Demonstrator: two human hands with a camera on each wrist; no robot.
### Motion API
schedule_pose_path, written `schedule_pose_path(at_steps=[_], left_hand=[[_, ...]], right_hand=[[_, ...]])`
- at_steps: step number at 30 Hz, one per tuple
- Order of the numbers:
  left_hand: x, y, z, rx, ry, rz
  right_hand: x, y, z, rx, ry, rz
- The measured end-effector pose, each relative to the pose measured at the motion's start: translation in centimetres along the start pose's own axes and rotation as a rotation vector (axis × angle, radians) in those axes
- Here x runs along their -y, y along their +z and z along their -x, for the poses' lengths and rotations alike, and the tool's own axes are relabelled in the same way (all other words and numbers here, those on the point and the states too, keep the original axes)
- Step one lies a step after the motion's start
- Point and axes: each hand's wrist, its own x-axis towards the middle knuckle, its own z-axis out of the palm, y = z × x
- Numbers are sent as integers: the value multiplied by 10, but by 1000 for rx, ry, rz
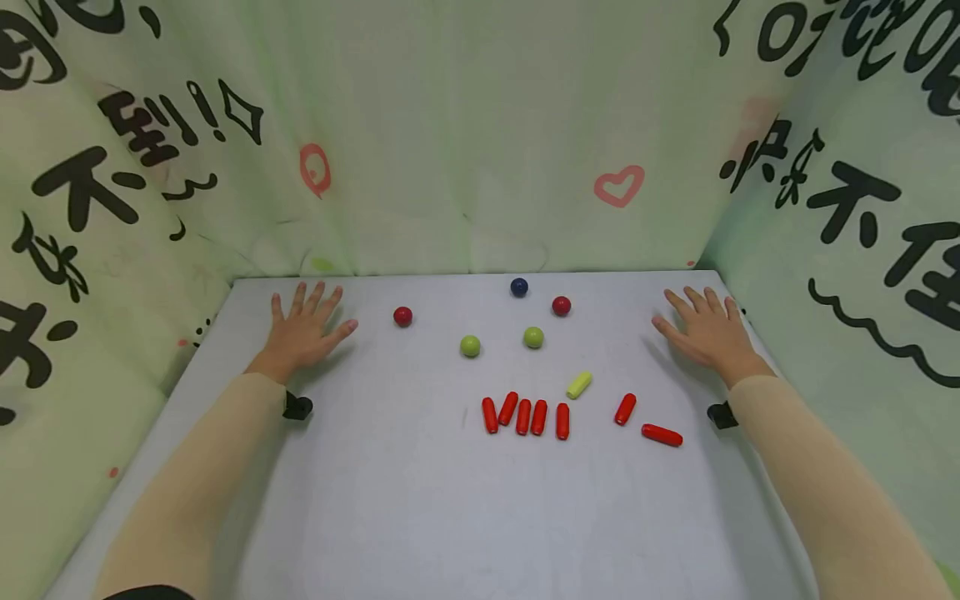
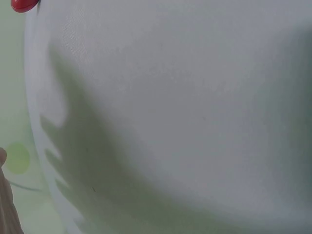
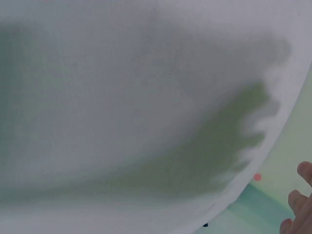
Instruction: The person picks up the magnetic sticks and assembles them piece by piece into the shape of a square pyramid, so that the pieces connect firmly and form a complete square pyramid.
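Over the far left of the white table [image 1: 375, 500] my left hand [image 1: 303, 327] is spread with straight fingers and holds nothing. The nearest thing to it is a red ball [image 1: 402, 316]. My right hand [image 1: 705, 329], also spread and holding nothing, is over the far right. Between the hands are a dark blue ball [image 1: 519, 287], another red ball [image 1: 561, 306] and two green balls [image 1: 470, 346]. Closer in lie several short red sticks [image 1: 523, 417], with one red stick [image 1: 662, 435] lying apart to the right, and a yellow-green stick [image 1: 579, 385]. Fingertips of each hand show at the wrist views' edges.
Pale green curtains [image 1: 465, 150] with black lettering stand behind the table and along both sides. A dark wrist camera [image 1: 297, 406] sits under the left wrist and another wrist camera [image 1: 722, 415] under the right. Hand shadows fall on the tabletop.
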Motion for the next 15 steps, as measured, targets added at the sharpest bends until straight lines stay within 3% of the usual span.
schedule_pose_path(at_steps=[4, 7, 11, 15], left_hand=[[-3, 1, -3, -21, 7, 14], [-11, 2, -8, -50, 34, 21], [-32, 4, -14, -110, 107, 9], [-63, 4, -19, -164, 216, -46]], right_hand=[[10, -4, 0, -17, -7, -3], [29, -8, 3, -44, -25, 18], [73, -11, 9, -83, -59, 65], [125, -10, 18, -110, -119, 61]])
